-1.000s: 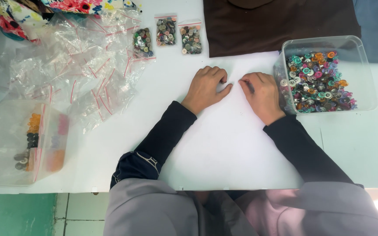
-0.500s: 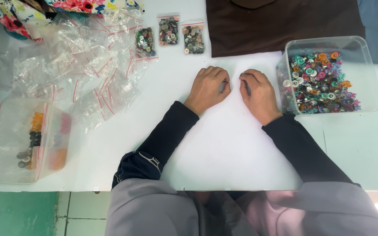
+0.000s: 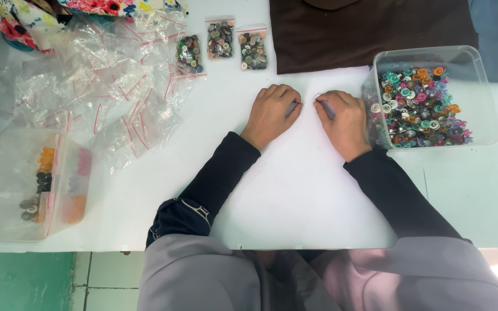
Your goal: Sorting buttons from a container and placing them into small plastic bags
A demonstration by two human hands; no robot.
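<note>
My left hand (image 3: pixel 272 112) and my right hand (image 3: pixel 341 118) rest side by side on the white table (image 3: pixel 295 190), fingers curled inward. Between the fingertips a small clear bag (image 3: pixel 312 99) shows only as a faint outline, pinched from both sides; what it holds cannot be made out. Just right of my right hand stands a clear plastic tub (image 3: pixel 479 92) full of mixed colourful buttons (image 3: pixel 419 109).
A heap of empty clear zip bags (image 3: pixel 93 92) lies at the left. Three filled button bags (image 3: pixel 221 40) lie at the back. A clear box of sorted buttons (image 3: pixel 30 184) sits near left. Brown cloth (image 3: pixel 376 29) covers the back right.
My two hands have drawn slightly apart, leaving a small gap between the fingertips. The rest of the table is as before.
</note>
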